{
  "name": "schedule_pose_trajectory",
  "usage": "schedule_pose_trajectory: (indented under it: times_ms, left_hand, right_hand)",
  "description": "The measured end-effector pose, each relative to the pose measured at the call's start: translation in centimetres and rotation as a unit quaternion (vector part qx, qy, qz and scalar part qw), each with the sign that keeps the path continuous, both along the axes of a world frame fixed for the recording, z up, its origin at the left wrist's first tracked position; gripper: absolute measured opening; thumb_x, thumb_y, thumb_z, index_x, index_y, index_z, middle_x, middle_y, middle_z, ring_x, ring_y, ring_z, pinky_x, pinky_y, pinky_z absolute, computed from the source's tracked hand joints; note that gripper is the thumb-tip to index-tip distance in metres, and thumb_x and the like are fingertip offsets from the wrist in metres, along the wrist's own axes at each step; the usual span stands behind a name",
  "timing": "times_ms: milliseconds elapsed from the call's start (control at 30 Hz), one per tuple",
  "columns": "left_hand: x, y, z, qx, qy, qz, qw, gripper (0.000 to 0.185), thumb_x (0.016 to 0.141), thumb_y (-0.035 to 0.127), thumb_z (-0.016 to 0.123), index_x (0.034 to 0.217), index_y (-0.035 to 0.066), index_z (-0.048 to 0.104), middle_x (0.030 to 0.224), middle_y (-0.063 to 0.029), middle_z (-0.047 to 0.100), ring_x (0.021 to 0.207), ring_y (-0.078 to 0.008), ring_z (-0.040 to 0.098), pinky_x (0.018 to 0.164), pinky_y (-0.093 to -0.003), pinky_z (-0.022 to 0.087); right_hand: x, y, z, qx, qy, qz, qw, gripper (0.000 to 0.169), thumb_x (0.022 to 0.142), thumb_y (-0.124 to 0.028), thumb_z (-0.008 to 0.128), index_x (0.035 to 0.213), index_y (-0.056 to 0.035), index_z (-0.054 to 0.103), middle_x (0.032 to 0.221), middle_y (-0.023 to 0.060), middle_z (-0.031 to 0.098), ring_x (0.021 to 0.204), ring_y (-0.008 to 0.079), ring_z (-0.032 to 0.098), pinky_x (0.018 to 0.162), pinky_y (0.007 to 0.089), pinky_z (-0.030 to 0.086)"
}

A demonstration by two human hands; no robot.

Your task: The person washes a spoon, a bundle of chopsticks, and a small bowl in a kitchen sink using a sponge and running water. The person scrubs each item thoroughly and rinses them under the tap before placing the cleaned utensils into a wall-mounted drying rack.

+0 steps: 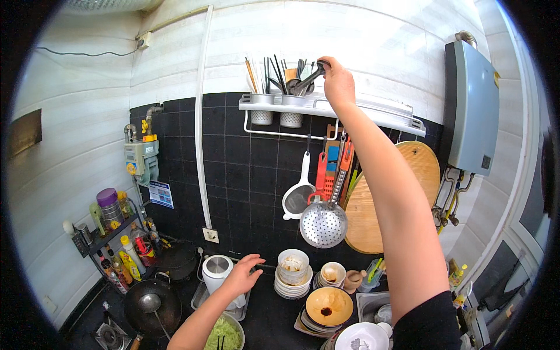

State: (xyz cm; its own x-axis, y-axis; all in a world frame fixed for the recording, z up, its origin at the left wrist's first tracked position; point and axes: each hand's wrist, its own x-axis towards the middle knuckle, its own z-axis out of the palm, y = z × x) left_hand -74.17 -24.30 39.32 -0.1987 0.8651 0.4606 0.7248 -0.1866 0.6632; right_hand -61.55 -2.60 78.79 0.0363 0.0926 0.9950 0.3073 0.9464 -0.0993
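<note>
My right hand (339,83) is raised to the wall shelf, its fingers closed on the handle end of a black spoon (308,82). The spoon slants down to the left, its bowl at the mouth of a perforated metal utensil holder (292,114). Beside that stands a second perforated holder (262,114) with chopsticks. My left hand (243,274) hovers over the counter with its fingers apart, holding nothing, near a white appliance with a steel lid (217,270). Below it, a bowl of shredded green vegetable (226,334) has dark chopsticks in it.
Stacked used bowls (293,273) and a yellow bowl (329,306) on plates stand on the counter. A skimmer (323,224), a strainer (299,199) and a wooden cutting board (372,214) hang below the shelf. A wok (151,319) holding a ladle sits left, near bottles (131,258).
</note>
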Motion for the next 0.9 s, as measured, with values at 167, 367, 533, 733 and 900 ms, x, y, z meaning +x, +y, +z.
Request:
schedule_pose_trajectory:
  times_ms: [167, 367, 533, 733, 900]
  left_hand:
    - [-1.7, 0.7, -0.9, 0.007, 0.019, -0.015, 1.0, 0.03, 0.078, 0.009, 0.056, 0.108, 0.009, 0.052, 0.121, -0.012, 0.043, 0.105, -0.0257, 0.048, 0.079, -0.0329, 0.044]
    - [-2.1, 1.5, -2.5, -0.007, -0.004, -0.032, 0.999, 0.032, 0.079, 0.009, 0.055, 0.11, 0.009, 0.051, 0.122, -0.0114, 0.041, 0.102, -0.0235, 0.05, 0.078, -0.0319, 0.045]
    - [-1.6, 1.2, -3.6, -0.005, 0.0, -0.035, 0.999, 0.032, 0.079, 0.007, 0.055, 0.111, 0.009, 0.051, 0.122, -0.0099, 0.041, 0.094, -0.0207, 0.052, 0.076, -0.0304, 0.045]
    - [0.6, 0.2, -2.6, -0.034, -0.083, -0.039, 0.995, 0.033, 0.077, 0.009, 0.055, 0.11, 0.006, 0.051, 0.119, -0.0138, 0.044, 0.103, -0.0294, 0.049, 0.081, -0.0332, 0.043]
    - [2.5, 0.2, -3.0, 0.008, -0.007, -0.043, 0.999, 0.035, 0.077, 0.009, 0.056, 0.111, 0.007, 0.05, 0.119, -0.0126, 0.045, 0.103, -0.0253, 0.048, 0.082, -0.0323, 0.042]
  right_hand:
    - [-1.8, 0.4, 0.6, -0.02, -0.073, -0.068, 0.995, 0.02, 0.085, -0.015, 0.042, 0.1, -0.0123, 0.054, 0.08, 0.0141, 0.06, 0.076, 0.0276, 0.057, 0.069, 0.0371, 0.043]
    - [-5.9, 2.6, 0.0, -0.013, -0.148, -0.162, 0.975, 0.03, 0.076, -0.009, 0.046, 0.104, -0.016, 0.055, 0.102, 0.0157, 0.056, 0.103, 0.0303, 0.048, 0.082, 0.0386, 0.04]
    - [-8.2, 3.9, -0.7, 0.004, -0.135, -0.181, 0.974, 0.032, 0.077, -0.009, 0.042, 0.106, -0.0135, 0.055, 0.102, 0.0159, 0.057, 0.114, 0.0302, 0.04, 0.091, 0.042, 0.031]
    - [-7.4, 3.8, -1.7, -0.043, -0.202, -0.268, 0.941, 0.055, 0.079, -0.012, 0.037, 0.13, -0.0022, 0.018, 0.136, 0.0157, 0.019, 0.127, 0.0296, 0.017, 0.101, 0.0427, 0.017]
    - [-1.7, 2.4, -5.3, 0.047, -0.228, -0.158, 0.96, 0.058, 0.075, -0.017, 0.052, 0.126, -0.0035, 0.028, 0.132, 0.0192, 0.025, 0.123, 0.0362, 0.022, 0.1, 0.0432, 0.02]
